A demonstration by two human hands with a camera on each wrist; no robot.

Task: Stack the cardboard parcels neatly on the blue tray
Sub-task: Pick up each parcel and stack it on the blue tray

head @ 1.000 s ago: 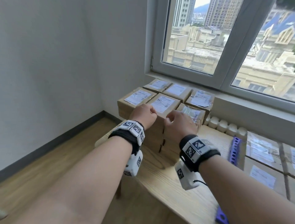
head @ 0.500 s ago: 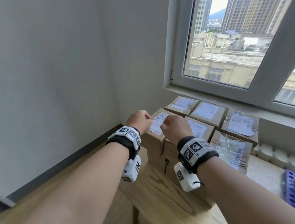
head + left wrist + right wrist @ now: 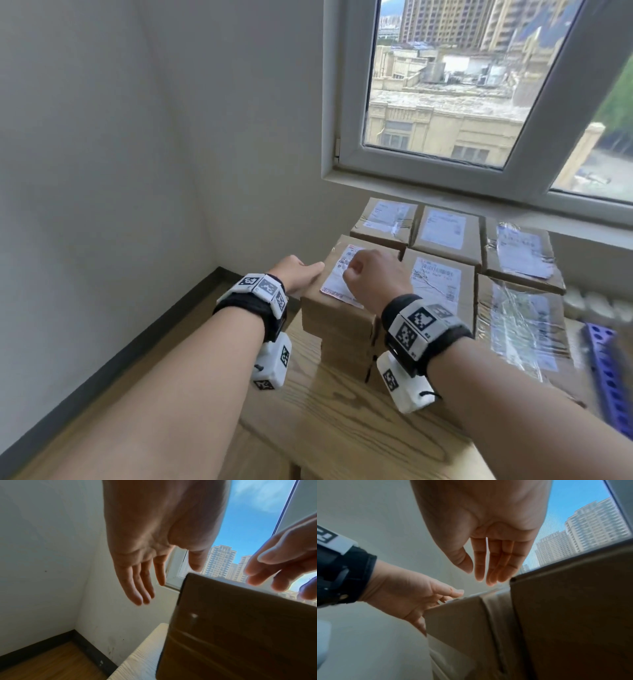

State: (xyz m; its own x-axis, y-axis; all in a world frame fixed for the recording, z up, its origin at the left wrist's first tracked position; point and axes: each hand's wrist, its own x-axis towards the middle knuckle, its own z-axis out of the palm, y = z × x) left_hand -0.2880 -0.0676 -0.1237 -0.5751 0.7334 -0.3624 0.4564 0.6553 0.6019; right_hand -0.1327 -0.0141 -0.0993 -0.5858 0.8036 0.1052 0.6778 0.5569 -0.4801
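Note:
Several stacks of cardboard parcels with white labels stand on a wooden table (image 3: pixel 342 428) under the window. My left hand (image 3: pixel 299 274) lies open against the left edge of the front-left stack's top parcel (image 3: pixel 339 318), fingers straight (image 3: pixel 142 588) beside its corner (image 3: pixel 240 628). My right hand (image 3: pixel 373 277) hovers over that parcel's label, fingers straight and pointing down (image 3: pixel 479 574) near its top edge (image 3: pixel 556 615). Neither hand holds anything. Part of the blue tray (image 3: pixel 604 373) shows at the far right.
More parcel stacks (image 3: pixel 442 229) fill the table back to the window sill (image 3: pixel 479 195). The side wall (image 3: pixel 102 171) is close on the left, with wood floor (image 3: pixel 120 394) below the table's left edge. A row of white cylinders (image 3: pixel 599 305) sits at the right.
Both hands have shifted left from the middle front stack to the front-left one. The left hand has gone from the parcel top to its left edge, and the view has swung left.

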